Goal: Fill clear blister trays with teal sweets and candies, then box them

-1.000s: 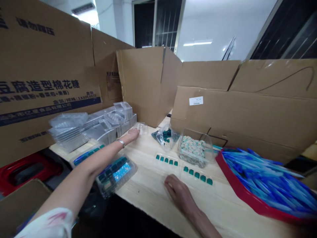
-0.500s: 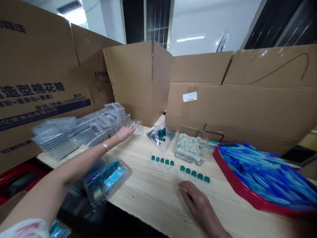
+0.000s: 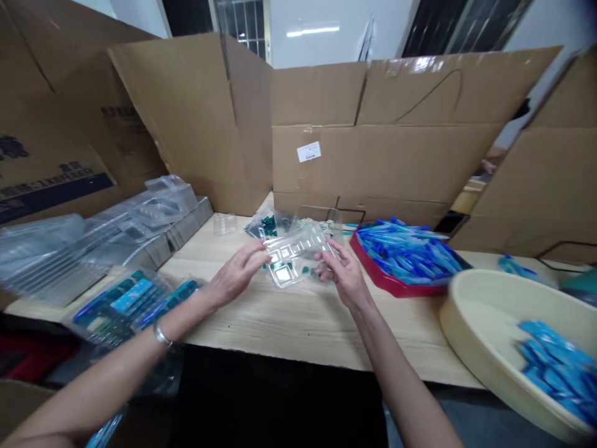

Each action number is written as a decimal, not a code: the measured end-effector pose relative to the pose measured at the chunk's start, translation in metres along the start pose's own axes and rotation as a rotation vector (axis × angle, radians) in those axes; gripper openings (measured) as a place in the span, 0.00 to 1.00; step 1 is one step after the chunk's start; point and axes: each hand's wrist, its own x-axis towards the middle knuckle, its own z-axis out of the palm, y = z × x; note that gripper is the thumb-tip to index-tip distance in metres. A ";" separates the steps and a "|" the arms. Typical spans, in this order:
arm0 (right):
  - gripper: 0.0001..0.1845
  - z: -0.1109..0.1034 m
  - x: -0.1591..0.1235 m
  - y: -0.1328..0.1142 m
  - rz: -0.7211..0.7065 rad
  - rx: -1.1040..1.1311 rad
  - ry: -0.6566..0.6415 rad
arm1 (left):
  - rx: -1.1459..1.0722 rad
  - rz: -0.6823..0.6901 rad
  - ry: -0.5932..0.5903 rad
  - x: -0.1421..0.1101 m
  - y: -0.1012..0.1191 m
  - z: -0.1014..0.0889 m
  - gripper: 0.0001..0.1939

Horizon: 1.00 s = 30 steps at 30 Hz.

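Observation:
A clear plastic blister tray (image 3: 305, 244) with moulded compartments is held up over the table between my two hands. My left hand (image 3: 240, 270) pinches its left edge, with the fingers closed. My right hand (image 3: 342, 270) grips the right end, thumb and fingers bent around it. Beneath and behind the tray, small dark green pieces (image 3: 305, 270) show partly on the table; the tray and my fingers hide the others. Just beyond lies a clear bag (image 3: 269, 226) of similar green pieces. A clear box of small pale pieces (image 3: 321, 226) is mostly covered by the held tray.
Stacked clear trays (image 3: 153, 214) stand at the left, with filled packs (image 3: 125, 305) before them. A red tray (image 3: 392, 288) of blue sticks lies to the right, near a cream basin (image 3: 459, 323) holding blue packets. Cardboard walls (image 3: 373, 162) close off the back.
My left hand has come from beside the stacked trays to the middle. My right hand has lifted off the table, and both now hold a clear tray. The view has swung right.

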 end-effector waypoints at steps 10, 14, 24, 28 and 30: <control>0.38 -0.049 -0.043 0.031 -0.006 -0.446 0.277 | -1.210 -0.890 0.071 0.013 0.009 0.109 0.25; 0.23 -0.078 0.001 0.004 -0.271 -0.759 0.315 | -1.201 -0.890 -0.080 0.033 -0.021 0.108 0.24; 0.11 -0.057 0.164 0.016 -0.127 -1.475 -0.345 | -1.183 -0.930 -0.085 0.042 -0.050 0.132 0.22; 0.08 -0.050 0.194 0.037 0.000 -1.503 -0.430 | -1.215 -0.909 0.010 0.035 -0.055 0.139 0.21; 0.08 -0.048 0.202 0.043 0.047 -1.517 -0.460 | -1.238 -0.892 0.038 0.031 -0.058 0.139 0.22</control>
